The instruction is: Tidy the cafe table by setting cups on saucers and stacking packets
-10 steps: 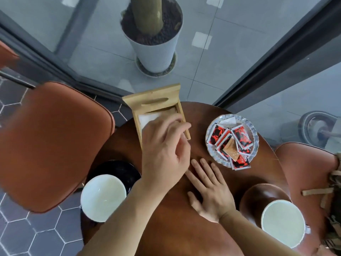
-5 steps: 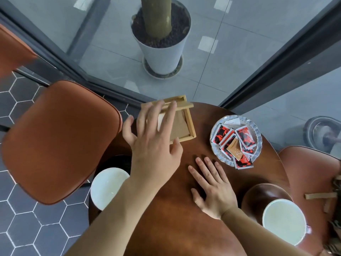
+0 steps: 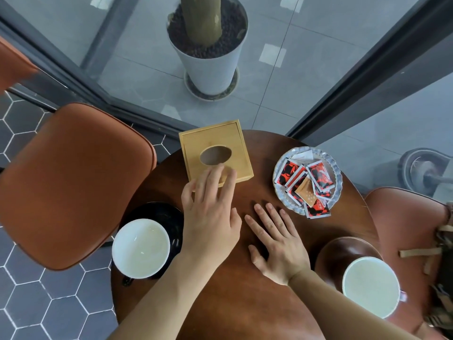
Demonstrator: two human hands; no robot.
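On the round wooden table (image 3: 245, 303), a white cup (image 3: 141, 247) stands on a black saucer (image 3: 171, 217) at the left. Another white cup (image 3: 371, 285) stands on a brown saucer (image 3: 343, 249) at the right. A silver dish (image 3: 284, 195) at the back right holds several red-and-black packets (image 3: 320, 176) and an orange one (image 3: 305, 192). A wooden tissue box (image 3: 215, 150) lies lid-up at the back. My left hand (image 3: 210, 217) hovers with fingers spread, fingertips over the box's near edge, holding nothing. My right hand (image 3: 277, 241) rests flat on the table.
Orange-brown chairs stand at the left (image 3: 71, 182) and the right (image 3: 404, 222). Beyond the table is a glass wall with a white planter (image 3: 208, 60) behind it. A strapped bag (image 3: 443, 261) lies on the right chair.
The tissue box went from open, with white tissue showing, to closed with its oval-hole lid on top. My left hand drew back from it. My right hand stayed flat.
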